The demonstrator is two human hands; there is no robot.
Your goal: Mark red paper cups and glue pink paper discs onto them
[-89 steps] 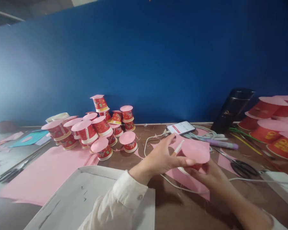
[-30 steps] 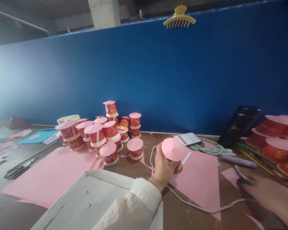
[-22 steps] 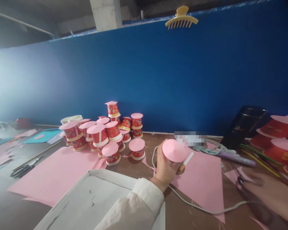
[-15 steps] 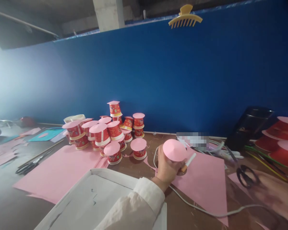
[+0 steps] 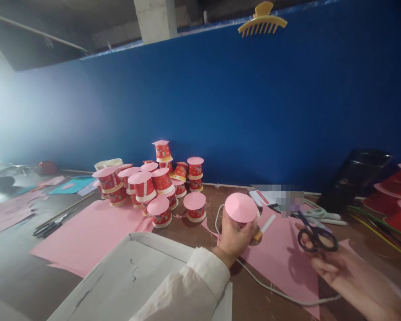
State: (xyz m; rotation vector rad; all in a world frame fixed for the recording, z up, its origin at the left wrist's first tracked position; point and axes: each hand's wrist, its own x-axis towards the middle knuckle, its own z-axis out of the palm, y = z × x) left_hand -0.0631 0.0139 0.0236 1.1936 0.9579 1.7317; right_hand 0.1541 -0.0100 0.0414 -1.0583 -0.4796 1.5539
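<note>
My left hand [image 5: 235, 236] is closed around a cup topped with a pink paper cone [image 5: 241, 207], above the brown table. At the right, my right hand [image 5: 330, 265] holds black-handled scissors [image 5: 316, 238] by the finger loops, over a pink sheet [image 5: 280, 254]. A white stick with an orange end [image 5: 265, 226] lies just right of my left hand. Several red paper cups with pink discs on top stand left of centre, some stacked; the nearest single one [image 5: 194, 207] is left of my left hand.
A white tray [image 5: 133, 276] lies in front, beside pink sheets [image 5: 93, 234]. Another pair of scissors [image 5: 51, 226] is at the left. A black cylinder [image 5: 356, 178] and red cups [image 5: 394, 183] stand at the right. A white cord [image 5: 270, 287] crosses the table.
My right hand has moved left and up with the scissors, over the pink sheet. My left hand still holds the cone-topped cup. The view has shifted slightly.
</note>
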